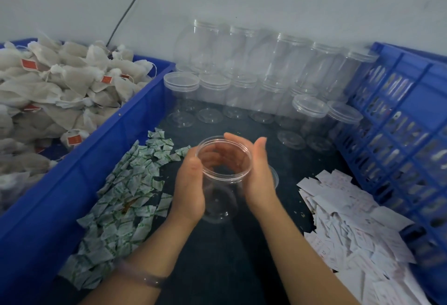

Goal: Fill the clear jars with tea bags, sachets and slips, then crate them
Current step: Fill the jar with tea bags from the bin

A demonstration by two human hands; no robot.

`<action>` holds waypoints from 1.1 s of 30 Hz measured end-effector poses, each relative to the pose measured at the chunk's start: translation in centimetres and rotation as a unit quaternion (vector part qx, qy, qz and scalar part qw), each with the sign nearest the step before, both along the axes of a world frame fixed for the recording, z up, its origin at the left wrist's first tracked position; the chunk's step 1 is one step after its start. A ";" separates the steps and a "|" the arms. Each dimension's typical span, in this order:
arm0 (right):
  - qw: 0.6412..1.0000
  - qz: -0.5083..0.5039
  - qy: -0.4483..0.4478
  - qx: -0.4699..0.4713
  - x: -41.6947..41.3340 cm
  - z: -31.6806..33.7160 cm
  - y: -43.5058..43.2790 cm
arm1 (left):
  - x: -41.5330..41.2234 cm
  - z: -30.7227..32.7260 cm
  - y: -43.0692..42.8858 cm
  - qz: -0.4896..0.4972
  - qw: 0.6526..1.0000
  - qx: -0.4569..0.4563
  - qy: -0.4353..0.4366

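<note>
An open clear jar stands upright and lidless in the middle of the dark table. My left hand grips its left side, fingers curled behind it. My right hand lies against its right side with the fingers wrapped round the back. A clear lid peeks out behind my right hand. Tea bags with red tags fill the blue bin at the left. Green-and-white sachets lie scattered left of the jar. White paper slips are heaped on the right.
Several lidded clear jars stand and lie stacked against the white wall at the back. A blue slotted crate stands at the right with filled jars inside. The blue bin's wall borders the left. A black cable runs down the wall.
</note>
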State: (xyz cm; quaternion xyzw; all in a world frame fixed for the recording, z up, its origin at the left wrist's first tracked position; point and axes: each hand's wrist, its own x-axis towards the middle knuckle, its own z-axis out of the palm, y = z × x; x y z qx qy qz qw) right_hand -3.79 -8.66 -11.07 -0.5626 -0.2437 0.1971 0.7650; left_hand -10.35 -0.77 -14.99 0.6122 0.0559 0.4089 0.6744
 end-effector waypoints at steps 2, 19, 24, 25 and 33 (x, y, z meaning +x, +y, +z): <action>1.000 -0.016 -0.011 0.021 -1.0 -0.8 0.4 | 0.2 -0.1 0.5 0.005 0.999 -0.054 0.001; 0.974 -0.196 0.114 -0.023 -2.6 -0.4 0.1 | -3.0 2.9 -0.9 0.031 0.981 -0.078 0.177; 0.959 -0.219 -0.154 -0.095 -5.5 0.2 0.3 | -8.0 8.0 -2.2 0.036 0.989 -0.032 0.141; 0.957 -0.207 -0.192 -0.065 -5.6 0.5 0.7 | -9.0 9.3 -2.4 0.035 0.990 0.002 0.138; 0.984 -0.067 -0.126 0.106 -10.2 3.2 3.1 | -14.3 19.7 7.2 0.128 0.822 0.427 0.355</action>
